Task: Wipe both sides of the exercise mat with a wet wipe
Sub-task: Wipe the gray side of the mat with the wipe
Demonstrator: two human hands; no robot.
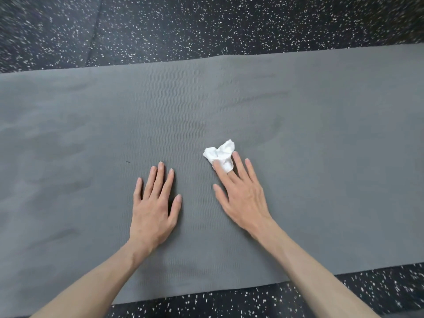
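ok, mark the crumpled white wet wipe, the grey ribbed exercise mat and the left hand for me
crumpled white wet wipe [220,154], head view, on its bunched middle above the fingertips.
grey ribbed exercise mat [321,138], head view, on bare surface right of the wipe.
left hand [152,210], head view, on the back of the hand.

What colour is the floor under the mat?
The floor is black with white speckles, seen in the head view around the grey mat.

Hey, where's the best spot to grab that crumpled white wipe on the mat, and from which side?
Probably the bunched far lobe of the wet wipe, taken from above. It lies crumpled on the flat exercise mat, so its raised folds give something to pinch. The right hand already presses its near end with straight fingers; curling them over the bunch should do.
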